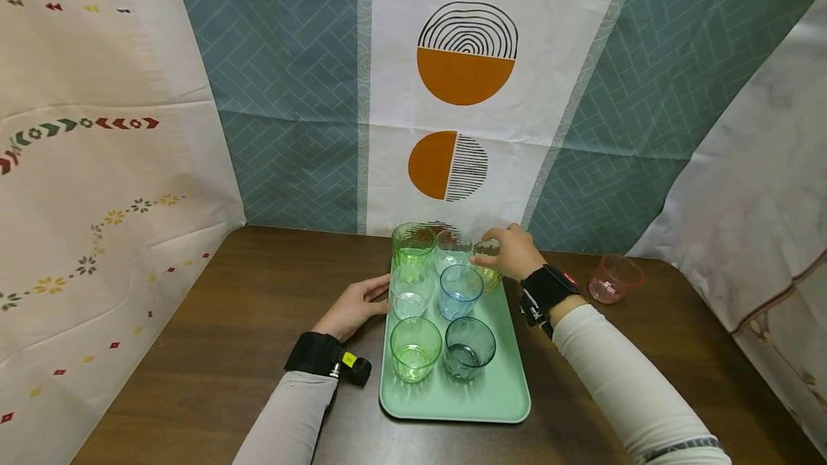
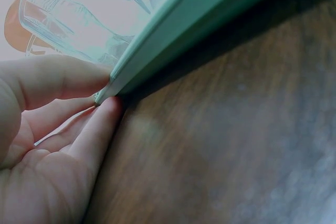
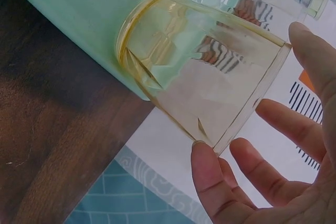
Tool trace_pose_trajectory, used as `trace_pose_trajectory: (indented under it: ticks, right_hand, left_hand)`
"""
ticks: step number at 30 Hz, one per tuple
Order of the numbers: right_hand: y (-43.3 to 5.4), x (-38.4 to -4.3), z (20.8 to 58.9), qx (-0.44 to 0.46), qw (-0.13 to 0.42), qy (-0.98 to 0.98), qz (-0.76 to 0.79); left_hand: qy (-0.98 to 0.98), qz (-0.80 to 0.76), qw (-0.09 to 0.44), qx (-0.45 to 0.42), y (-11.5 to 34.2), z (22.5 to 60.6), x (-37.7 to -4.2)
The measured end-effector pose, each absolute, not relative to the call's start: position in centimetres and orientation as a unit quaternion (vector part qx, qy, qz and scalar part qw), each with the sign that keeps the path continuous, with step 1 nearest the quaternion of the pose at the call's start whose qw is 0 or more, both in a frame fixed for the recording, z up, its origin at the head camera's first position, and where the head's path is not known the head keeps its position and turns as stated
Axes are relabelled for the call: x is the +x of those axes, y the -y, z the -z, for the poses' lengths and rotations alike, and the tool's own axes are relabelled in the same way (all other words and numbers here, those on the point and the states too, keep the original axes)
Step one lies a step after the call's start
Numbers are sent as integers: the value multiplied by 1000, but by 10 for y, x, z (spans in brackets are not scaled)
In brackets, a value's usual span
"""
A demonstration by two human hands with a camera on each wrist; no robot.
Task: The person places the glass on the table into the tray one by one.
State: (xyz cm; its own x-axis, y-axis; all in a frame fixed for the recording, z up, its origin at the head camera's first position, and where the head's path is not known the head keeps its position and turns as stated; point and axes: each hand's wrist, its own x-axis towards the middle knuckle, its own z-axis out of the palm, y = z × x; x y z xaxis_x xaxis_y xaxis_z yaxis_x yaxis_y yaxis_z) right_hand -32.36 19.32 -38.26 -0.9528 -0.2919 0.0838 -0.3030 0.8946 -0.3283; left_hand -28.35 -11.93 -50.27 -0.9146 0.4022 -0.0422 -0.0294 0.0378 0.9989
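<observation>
A yellow glass (image 3: 173, 72) stands at the back right corner of the green tray (image 1: 452, 407). My right hand (image 1: 513, 253) holds it by the rim from above, thumb on one side and fingertips on the other. My left hand (image 1: 352, 308) grips the tray's left edge, fingertips at the rim in the left wrist view. Beside the yellow glass stand a clear glass (image 1: 454, 255) and a green glass (image 1: 413, 250). Another clear glass (image 1: 410, 300) and a blue glass (image 1: 461, 300) form the middle row. In front are a light green glass (image 1: 416, 357) and a dark grey-blue glass (image 1: 469, 357).
A pink glass (image 1: 610, 284) stands on the brown table (image 1: 258, 321) to the right of the tray, beyond my right wrist. Patterned cloth (image 1: 297, 106) hangs behind the table, with pale cloths at the left and right sides.
</observation>
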Motion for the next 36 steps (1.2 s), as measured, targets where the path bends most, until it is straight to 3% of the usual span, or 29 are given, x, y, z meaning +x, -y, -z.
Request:
trace_pose_trajectory:
  ticks: [13,36]
  right_hand:
    - [-204,-324,372,150,0,973,-177]
    - [-279,-319,367,96,19,985,-144]
  left_hand:
    - [-704,-678,155,141,118,502,-286]
    - [-705,-677,159,136,119,504,-284]
